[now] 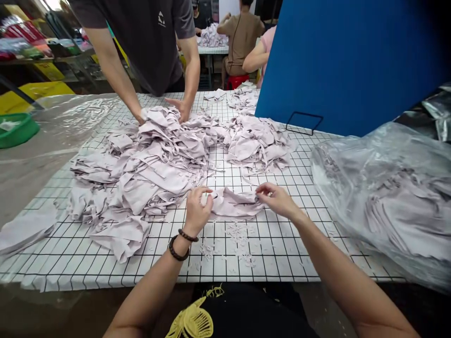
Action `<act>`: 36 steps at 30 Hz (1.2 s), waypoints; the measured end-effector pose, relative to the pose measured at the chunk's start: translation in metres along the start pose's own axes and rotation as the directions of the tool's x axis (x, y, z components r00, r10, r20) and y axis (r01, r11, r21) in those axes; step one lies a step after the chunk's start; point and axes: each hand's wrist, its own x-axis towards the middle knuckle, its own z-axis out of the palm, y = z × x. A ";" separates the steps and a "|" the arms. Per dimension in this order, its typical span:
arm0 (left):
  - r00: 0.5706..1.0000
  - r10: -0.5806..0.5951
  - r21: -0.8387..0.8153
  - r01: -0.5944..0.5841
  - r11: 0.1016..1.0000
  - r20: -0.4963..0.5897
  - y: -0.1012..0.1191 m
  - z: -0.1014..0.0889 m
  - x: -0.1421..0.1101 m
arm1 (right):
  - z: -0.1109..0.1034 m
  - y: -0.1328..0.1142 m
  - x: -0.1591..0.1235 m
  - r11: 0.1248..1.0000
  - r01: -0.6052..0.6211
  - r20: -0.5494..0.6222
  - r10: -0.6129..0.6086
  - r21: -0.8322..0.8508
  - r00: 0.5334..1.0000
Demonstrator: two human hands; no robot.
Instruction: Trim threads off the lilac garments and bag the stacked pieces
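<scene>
A pale pinkish fabric piece (234,203) is stretched between my two hands, low over the grid-patterned table. My left hand (198,209), with dark beaded bracelets on its wrist, pinches the left end. At the right end, my right hand (276,198) grips the cloth between thumb and fingers. Small fabric scraps (239,239) lie scattered on the table just in front of me. Left of my hands spreads a large heap of the same pale fabric pieces (148,169), and a smaller pile (257,141) lies beyond my hands.
Across the table a person in a dark shirt (151,42) has both hands in the large heap. A clear plastic bag (394,202) of folded fabric sits at the right, below a blue board (352,61) and a black wire stand (304,123). A green basin (19,130) is far left.
</scene>
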 end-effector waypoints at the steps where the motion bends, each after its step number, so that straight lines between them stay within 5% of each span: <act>1: 0.992 0.061 0.001 -0.062 0.998 0.112 0.003 0.005 0.006 | 0.009 -0.005 0.000 0.996 0.055 0.056 -0.051 -0.064 0.997; 5: 0.841 0.160 0.074 -0.231 0.970 0.517 0.004 0.027 0.020 | 0.022 -0.014 0.013 0.945 0.143 0.034 -0.140 -0.293 0.990; 9: 0.780 0.120 0.185 -0.290 0.939 0.615 -0.006 0.033 0.027 | -0.007 -0.009 0.040 1.000 0.021 0.023 -0.021 0.006 1.000; 12: 0.741 0.129 0.125 -0.277 0.953 0.659 -0.010 0.028 0.032 | -0.027 -0.007 0.054 0.997 -0.036 0.041 0.039 -0.066 0.998; 15: 0.815 0.150 0.052 -0.215 0.975 0.560 -0.007 0.021 0.030 | -0.024 -0.008 0.042 0.961 0.106 -0.003 -0.111 -0.255 0.994; 18: 0.941 0.136 0.033 -0.154 0.988 0.309 0.000 0.011 0.017 | -0.004 -0.006 0.009 0.862 0.411 0.253 -0.344 -0.296 0.904; 21: 0.921 0.210 -0.001 -0.222 0.975 0.329 0.003 0.003 -0.005 | 0.018 0.000 -0.017 0.716 0.587 0.406 -0.442 -0.378 0.800; 23: 0.851 0.272 -0.043 -0.284 0.958 0.450 0.001 0.001 -0.017 | 0.025 0.001 -0.018 0.747 0.551 0.364 -0.428 -0.373 0.827; 25: 0.824 0.280 -0.062 -0.288 0.956 0.493 -0.005 0.004 -0.023 | 0.022 0.000 -0.008 0.885 0.422 0.336 -0.344 -0.196 0.877; 27: 0.859 0.226 -0.083 -0.212 0.974 0.460 -0.011 0.010 -0.021 | 0.013 -0.003 0.007 0.975 0.217 0.394 -0.215 0.042 0.893; 29: 0.903 0.101 -0.176 -0.029 0.984 0.417 -0.015 0.017 -0.013 | 0.003 -0.005 0.021 0.988 0.078 0.495 -0.136 0.135 0.858; 32: 0.904 -0.082 -0.364 0.251 0.897 0.421 -0.015 0.024 0.007 | -0.006 -0.006 0.033 0.979 0.164 0.452 -0.095 -0.117 0.887; 36: 0.877 -0.170 -0.507 0.407 0.760 0.450 -0.006 0.027 0.037 | -0.004 0.000 0.036 0.818 0.239 0.098 -0.221 -0.523 0.970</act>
